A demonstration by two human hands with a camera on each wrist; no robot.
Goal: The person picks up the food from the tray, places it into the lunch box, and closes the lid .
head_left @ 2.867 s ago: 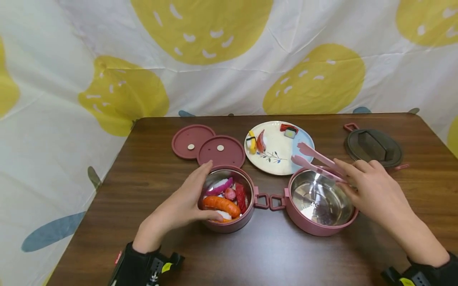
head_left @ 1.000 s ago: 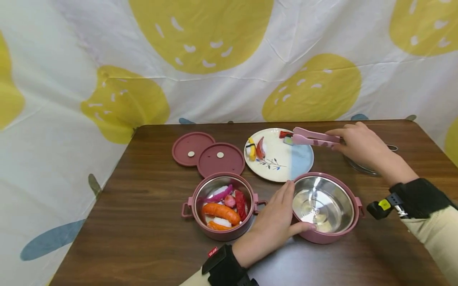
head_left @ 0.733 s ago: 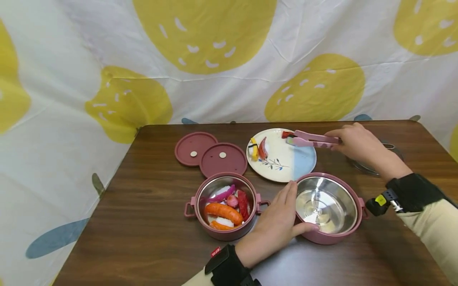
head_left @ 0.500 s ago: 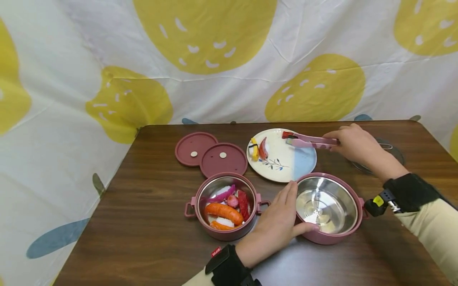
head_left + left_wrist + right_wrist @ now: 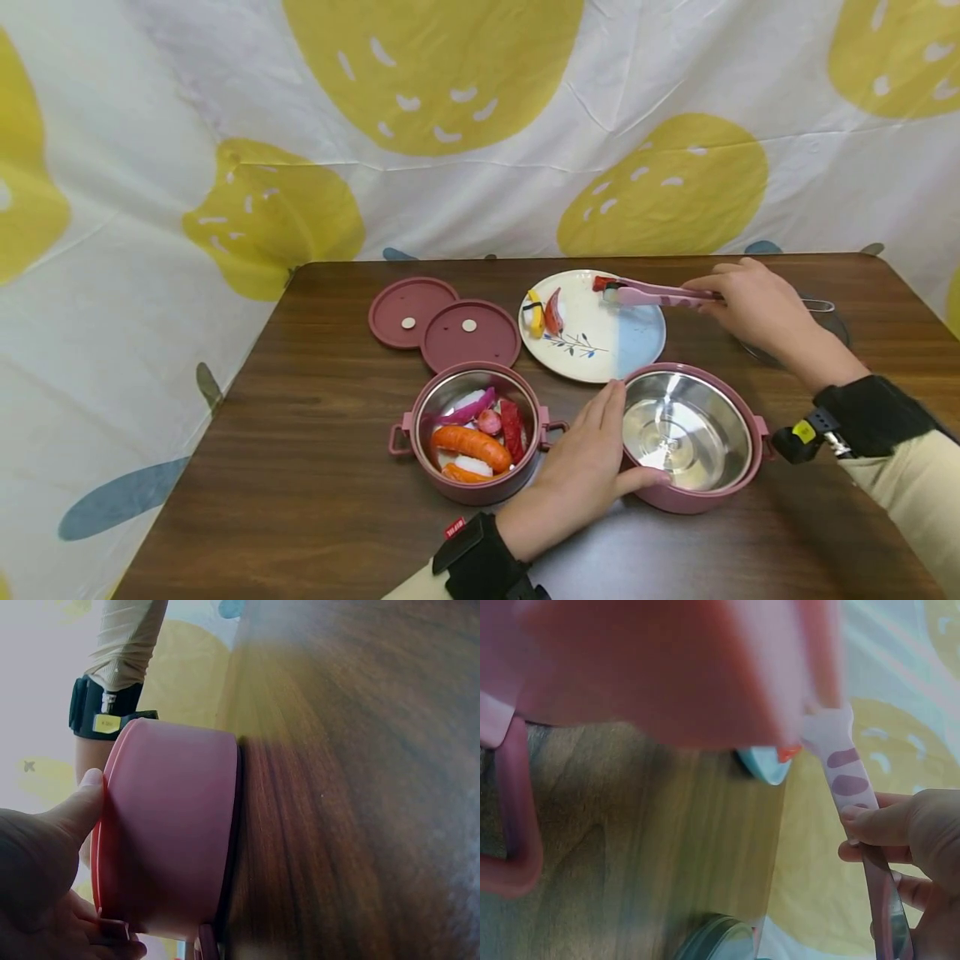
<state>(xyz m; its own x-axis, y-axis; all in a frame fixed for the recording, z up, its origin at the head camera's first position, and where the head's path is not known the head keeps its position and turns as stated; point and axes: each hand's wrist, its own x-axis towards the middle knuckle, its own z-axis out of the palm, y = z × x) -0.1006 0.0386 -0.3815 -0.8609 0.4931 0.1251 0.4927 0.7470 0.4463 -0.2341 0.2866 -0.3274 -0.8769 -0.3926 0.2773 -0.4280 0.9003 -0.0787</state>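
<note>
My left hand (image 5: 573, 467) rests against the left side of a pink steel-lined pot (image 5: 686, 502), fingers extended and thumb on its rim; in the left wrist view the thumb presses the rim. My right hand (image 5: 765, 312) holds pink tongs (image 5: 663, 295) between thumb and fingers. The tong tips are at a small toy sushi piece (image 5: 602, 284), red with a dark band, on a white-and-blue plate (image 5: 637, 354). Whether they grip it cannot be told. A yellow-topped sushi (image 5: 535, 315) and a red-topped sushi (image 5: 553, 312) lie at the plate's left. No food shows in this pot.
A second pink pot (image 5: 480, 493) on the left holds a sausage (image 5: 471, 446) and other toy food. Two dark red round lids (image 5: 405, 304) overlap behind it. A dark lid (image 5: 828, 321) with a wire handle lies partly behind my right arm on the wooden table (image 5: 315, 467).
My left hand has moved from the left pot to the right pot. My right hand has carried the tongs from above the right pot to the sushi on the plate, and their arms have closed together.
</note>
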